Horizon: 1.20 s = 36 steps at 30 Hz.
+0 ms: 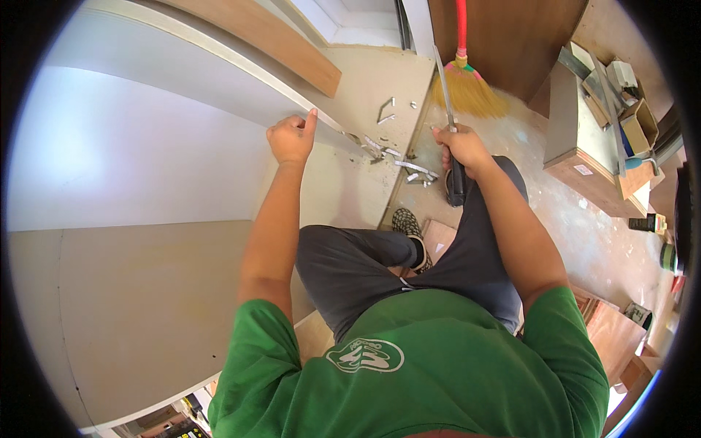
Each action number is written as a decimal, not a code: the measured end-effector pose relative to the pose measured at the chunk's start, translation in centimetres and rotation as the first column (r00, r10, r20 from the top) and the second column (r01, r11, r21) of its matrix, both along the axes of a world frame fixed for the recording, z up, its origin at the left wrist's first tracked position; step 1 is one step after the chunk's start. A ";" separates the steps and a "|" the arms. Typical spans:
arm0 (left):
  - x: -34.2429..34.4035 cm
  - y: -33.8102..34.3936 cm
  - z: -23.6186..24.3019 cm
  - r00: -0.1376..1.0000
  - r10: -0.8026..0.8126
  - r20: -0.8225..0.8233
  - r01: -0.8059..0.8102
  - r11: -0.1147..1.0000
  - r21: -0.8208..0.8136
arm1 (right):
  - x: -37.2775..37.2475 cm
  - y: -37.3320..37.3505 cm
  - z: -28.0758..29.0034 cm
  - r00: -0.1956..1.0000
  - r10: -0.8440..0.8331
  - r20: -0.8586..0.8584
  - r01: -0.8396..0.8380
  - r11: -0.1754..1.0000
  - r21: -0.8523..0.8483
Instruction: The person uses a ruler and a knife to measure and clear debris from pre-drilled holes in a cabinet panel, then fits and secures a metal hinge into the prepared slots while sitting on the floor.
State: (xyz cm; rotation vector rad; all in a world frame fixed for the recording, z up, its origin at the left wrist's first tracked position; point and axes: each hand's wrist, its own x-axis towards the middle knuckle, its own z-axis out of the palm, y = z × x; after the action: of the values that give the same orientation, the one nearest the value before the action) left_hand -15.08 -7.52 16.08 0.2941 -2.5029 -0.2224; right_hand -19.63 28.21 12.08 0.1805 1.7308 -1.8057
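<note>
My left hand (292, 140) is closed round the long white edge of a pale panel (197, 51) at the upper left. My right hand (469, 152) grips the black handle of a tool with a long, narrow metal blade (443, 84), pointing away from me to the right of the panel. Small white strips and chips (415, 169) lie scattered on the pale board surface (343, 190) between my hands, near the panel's end.
A wooden plank (285, 51) lies behind the panel. A straw broom (467, 91) with a red handle leans at the back. A cabinet (584, 182) at right carries metal tools and boxes, with cans (642, 223) beside it. Wooden pieces (613, 336) lie at lower right.
</note>
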 end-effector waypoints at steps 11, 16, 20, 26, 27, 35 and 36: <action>0.0 0.6 12.2 0.978 0.061 -0.197 -0.033 0.989 0.141 | 0.4 -0.3 -0.5 1.000 0.001 -0.019 -0.001 1.000 0.007; -0.5 0.6 17.0 0.949 0.018 -0.314 0.020 0.993 0.117 | 0.2 0.5 -1.0 0.996 0.032 -0.083 -0.028 0.998 0.049; -0.7 0.6 21.2 0.949 0.046 -0.313 -0.011 0.994 0.112 | 0.2 0.8 -0.8 0.998 0.004 -0.065 -0.001 0.999 0.054; -0.6 1.2 27.8 0.930 0.028 -0.367 0.024 0.991 0.135 | 0.4 1.0 -0.9 0.998 -0.011 -0.054 0.013 0.999 0.044; -0.7 1.5 29.0 0.920 0.014 -0.392 0.043 0.990 0.137 | 0.1 1.3 -1.3 0.998 -0.012 -0.060 0.014 0.999 0.040; -0.6 1.4 36.6 0.890 0.045 -0.455 0.017 0.991 0.131 | 0.6 1.5 -0.6 0.999 -0.029 -0.020 0.030 0.999 0.032; -0.6 1.5 37.6 0.889 0.059 -0.454 0.007 0.990 0.142 | 0.4 1.5 -0.7 0.999 -0.032 -0.026 0.033 0.999 0.026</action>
State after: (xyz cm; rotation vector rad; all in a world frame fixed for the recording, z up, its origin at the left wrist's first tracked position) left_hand -15.69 -6.04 53.71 0.2931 -2.0167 -0.4083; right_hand -19.19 29.73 11.41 0.1986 1.7800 -1.8165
